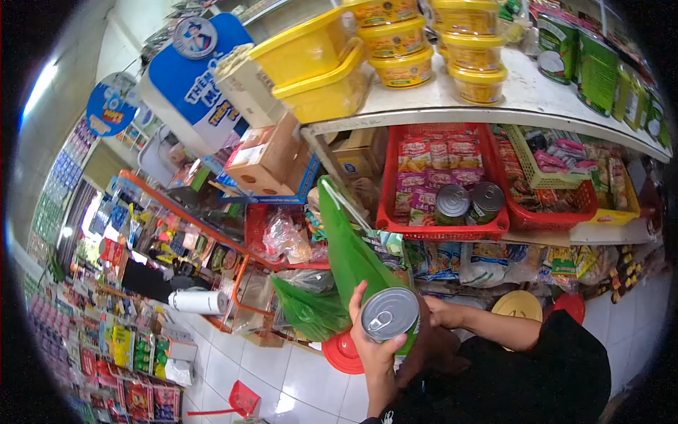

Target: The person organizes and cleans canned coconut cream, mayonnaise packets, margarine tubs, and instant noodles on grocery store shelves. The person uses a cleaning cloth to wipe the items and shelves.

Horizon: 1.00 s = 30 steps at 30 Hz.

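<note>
My left hand (372, 353) is wrapped round a can (390, 313), its silver pull-tab lid facing up toward me. A strip of green shows on the can's side. Just right of it is my right hand (441, 311), bent inward with its fingers mostly hidden; I cannot tell whether they hold anything. Behind the can hangs a long green plastic bag (346, 244), with a darker green bag (311, 307) lower to its left. Two more cans, a left one (452, 203) and a right one (486, 201), stand in a red basket (443, 232) among purple and red sachets.
A white shelf (424, 112) above holds yellow tubs (475, 53) and green cans (556, 48). Another red basket (565, 210) sits at right. Below are a red lid (344, 353), a yellow lid (518, 309) and a red dustpan (244, 399) on the tiled floor. Packed racks fill the left.
</note>
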Motion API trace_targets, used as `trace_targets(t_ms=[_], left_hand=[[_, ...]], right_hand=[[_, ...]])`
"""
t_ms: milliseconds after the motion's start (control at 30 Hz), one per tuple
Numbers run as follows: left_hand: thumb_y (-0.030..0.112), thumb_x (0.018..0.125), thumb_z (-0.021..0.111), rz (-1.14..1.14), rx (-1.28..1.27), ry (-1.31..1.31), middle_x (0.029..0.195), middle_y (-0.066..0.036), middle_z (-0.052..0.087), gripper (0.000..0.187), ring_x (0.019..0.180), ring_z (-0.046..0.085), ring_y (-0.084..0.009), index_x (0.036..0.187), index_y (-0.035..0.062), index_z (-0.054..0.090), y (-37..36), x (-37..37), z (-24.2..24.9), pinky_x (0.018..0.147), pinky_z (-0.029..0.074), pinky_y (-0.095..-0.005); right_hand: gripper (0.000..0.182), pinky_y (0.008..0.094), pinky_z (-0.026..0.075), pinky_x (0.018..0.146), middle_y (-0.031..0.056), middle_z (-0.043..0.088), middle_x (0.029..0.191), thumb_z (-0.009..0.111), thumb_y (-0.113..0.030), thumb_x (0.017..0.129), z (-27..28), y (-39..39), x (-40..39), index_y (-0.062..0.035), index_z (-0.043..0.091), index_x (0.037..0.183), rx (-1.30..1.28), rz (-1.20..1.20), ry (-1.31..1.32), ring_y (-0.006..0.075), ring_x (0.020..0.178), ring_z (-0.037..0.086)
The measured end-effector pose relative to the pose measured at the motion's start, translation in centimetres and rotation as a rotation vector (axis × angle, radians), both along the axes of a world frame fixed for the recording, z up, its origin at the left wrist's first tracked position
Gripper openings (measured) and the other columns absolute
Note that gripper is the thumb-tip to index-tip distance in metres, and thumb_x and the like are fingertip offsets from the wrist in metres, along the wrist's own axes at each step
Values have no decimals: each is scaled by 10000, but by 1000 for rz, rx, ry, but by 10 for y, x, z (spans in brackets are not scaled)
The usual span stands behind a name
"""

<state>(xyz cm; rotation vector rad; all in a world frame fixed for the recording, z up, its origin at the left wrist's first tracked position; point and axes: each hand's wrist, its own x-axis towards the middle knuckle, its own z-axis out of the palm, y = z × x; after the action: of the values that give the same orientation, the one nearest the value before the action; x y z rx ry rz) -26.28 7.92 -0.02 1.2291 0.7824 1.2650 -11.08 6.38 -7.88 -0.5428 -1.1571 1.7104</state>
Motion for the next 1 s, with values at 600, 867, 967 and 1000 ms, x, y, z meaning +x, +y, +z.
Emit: trace_targets(t_ms=[600,867,967,1000], left_hand=[[415,658,663,232,426,-326,1239,-234,361,865,1118,404,-350,1244,-66,249,72,110,-66,962,322,-476],[141,596,781,519,627,280,1095,-178,472,772,916,503,-220,1193,-47,328,161,184,-77,830,423,-344],[86,561,784,541,482,59,1100,-169,445,801,984,460,-271,1171,-16,275,157,196,-80,886,365,-377],[56,549,781,530,356,109,1074,-167,424,840,979,439,-285,1166,25,211,157,191,-78,899,349,-398]], right_hand=[[364,288,377,867,130,524,1100,570,-89,740,20,-59,40,39,495,1073,-20,-851,-487,193,1008,487],[190,326,412,420,123,556,585,500,-202,803,187,-93,102,-66,519,673,832,-113,252,205,560,571],[133,249,371,296,143,517,525,448,41,759,186,-117,55,7,489,637,1022,-691,327,156,401,526],[105,235,340,288,134,517,524,461,26,763,193,-119,58,-27,501,683,1009,-724,303,138,379,502]])
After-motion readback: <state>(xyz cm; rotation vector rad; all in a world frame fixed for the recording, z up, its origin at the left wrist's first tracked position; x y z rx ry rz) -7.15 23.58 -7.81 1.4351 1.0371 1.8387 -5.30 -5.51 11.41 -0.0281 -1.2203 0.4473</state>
